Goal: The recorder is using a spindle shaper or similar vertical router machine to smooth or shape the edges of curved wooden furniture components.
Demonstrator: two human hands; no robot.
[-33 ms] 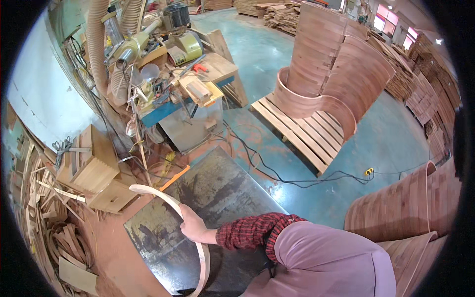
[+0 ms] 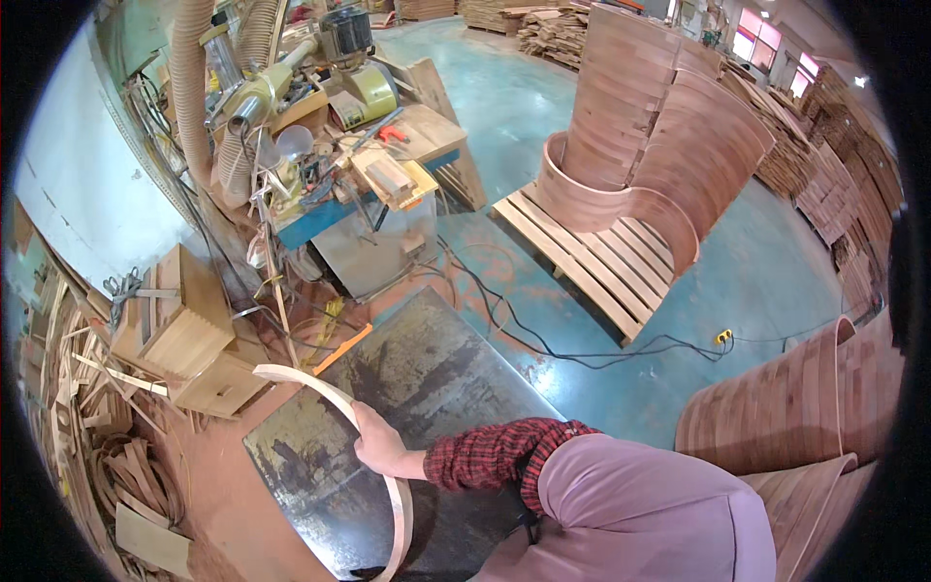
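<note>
My right hand point(image 2: 381, 441) is closed round the middle of a pale, curved wooden strip point(image 2: 401, 514). Its arm, in a red-and-black plaid cuff under a mauve sleeve, comes in from the lower right. The strip arches over a dark, worn flat tabletop point(image 2: 407, 359). Its far end reaches past the table's left edge, and the near end runs down to the bottom of the view. My left hand does not show.
An orange bar point(image 2: 343, 349) lies at the table's far left corner. Beyond stands a cluttered workbench point(image 2: 417, 136) with a machine. Curved wooden panels rest on a pallet point(image 2: 592, 272); more panels point(image 2: 766, 407) stand at right. Black cables point(image 2: 582, 359) cross the floor. Wooden boxes point(image 2: 194, 330) stand left.
</note>
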